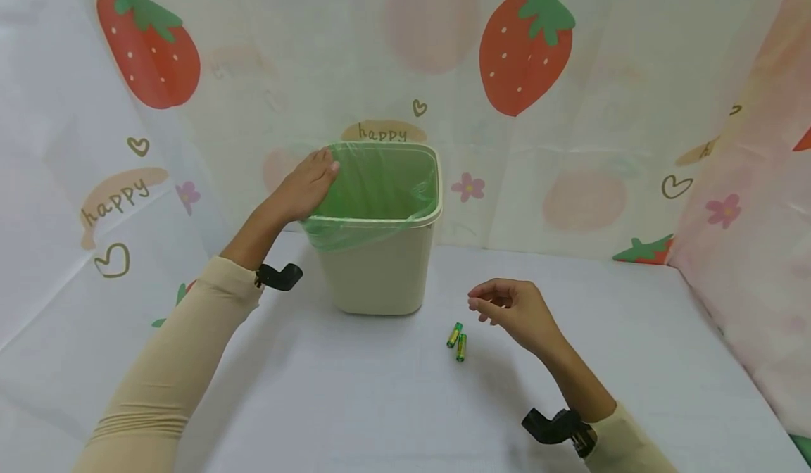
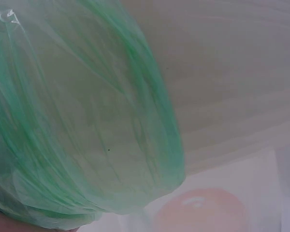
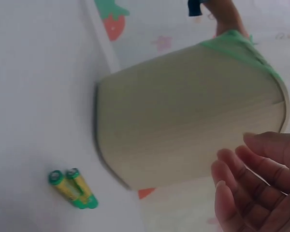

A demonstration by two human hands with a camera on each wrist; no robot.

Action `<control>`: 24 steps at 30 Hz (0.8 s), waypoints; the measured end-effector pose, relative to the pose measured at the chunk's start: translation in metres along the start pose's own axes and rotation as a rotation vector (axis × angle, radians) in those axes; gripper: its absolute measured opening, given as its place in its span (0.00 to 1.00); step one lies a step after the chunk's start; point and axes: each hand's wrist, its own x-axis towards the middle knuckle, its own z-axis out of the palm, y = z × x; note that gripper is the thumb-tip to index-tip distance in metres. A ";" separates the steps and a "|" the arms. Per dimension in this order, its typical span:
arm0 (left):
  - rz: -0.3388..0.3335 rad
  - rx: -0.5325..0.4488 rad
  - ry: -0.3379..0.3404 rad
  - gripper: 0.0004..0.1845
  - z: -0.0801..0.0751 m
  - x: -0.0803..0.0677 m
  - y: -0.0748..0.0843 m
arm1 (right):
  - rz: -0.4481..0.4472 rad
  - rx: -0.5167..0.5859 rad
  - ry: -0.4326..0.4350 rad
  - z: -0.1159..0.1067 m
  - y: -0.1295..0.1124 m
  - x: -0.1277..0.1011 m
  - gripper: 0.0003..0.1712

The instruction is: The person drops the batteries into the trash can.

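Note:
A beige trash can (image 1: 378, 269) stands upright, lined with a translucent green plastic bag (image 1: 380, 177) folded over its rim. My left hand (image 1: 307, 184) rests on the left side of that rim, over the bag. In the left wrist view, the bag (image 2: 96, 111) hangs down the can's outer wall, and only a sliver of skin shows at the lower left corner. Two green-and-yellow batteries (image 1: 457, 342) lie side by side to the right of the can. Above and right of them hovers my right hand (image 1: 510, 311), fingers loosely bent and holding nothing.
A white cloth (image 1: 355, 402) covers the table. Behind it hangs a backdrop (image 1: 304, 51) printed with strawberries, hearts and flowers, and another printed sheet (image 1: 747, 283) borders the right side. Black wrist cameras (image 1: 279, 276) are strapped to both forearms.

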 end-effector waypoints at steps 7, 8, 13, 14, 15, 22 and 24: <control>-0.002 -0.010 0.002 0.37 0.000 -0.002 0.002 | 0.038 0.010 0.011 0.012 0.022 -0.008 0.07; -0.001 -0.005 0.003 0.37 0.000 -0.002 0.002 | 0.041 0.011 0.015 0.014 0.025 -0.008 0.07; 0.004 0.005 0.001 0.37 0.000 0.000 0.002 | 0.058 -0.001 0.022 0.025 0.038 -0.012 0.06; 0.004 0.005 0.000 0.37 0.000 0.000 0.002 | 0.064 -0.009 0.024 0.027 0.041 -0.012 0.06; 0.005 0.004 -0.001 0.37 0.000 0.000 0.002 | 0.073 -0.017 0.025 0.029 0.044 -0.013 0.05; 0.000 0.003 0.001 0.37 0.000 -0.001 0.003 | 0.136 -0.069 0.015 0.041 0.065 -0.012 0.05; -0.002 0.002 0.001 0.37 -0.001 -0.002 0.003 | 0.143 -0.090 0.016 0.043 0.070 -0.012 0.05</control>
